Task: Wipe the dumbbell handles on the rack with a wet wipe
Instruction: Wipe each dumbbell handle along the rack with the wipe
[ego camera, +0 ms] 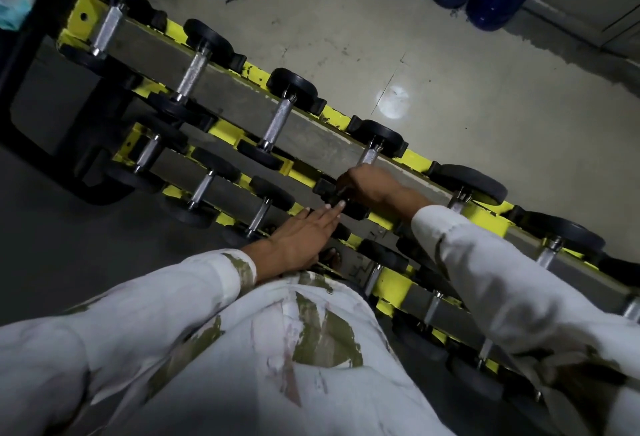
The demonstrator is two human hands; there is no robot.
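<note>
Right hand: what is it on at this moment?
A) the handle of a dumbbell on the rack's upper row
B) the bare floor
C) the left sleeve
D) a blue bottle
A: the right hand curls round the lower end of the dumbbell handle on the yellow rack.

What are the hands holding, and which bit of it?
The right hand grips a dumbbell by the near end of its metal handle. The left hand holds nothing; its straight fingers touch that dumbbell's black end.
</note>
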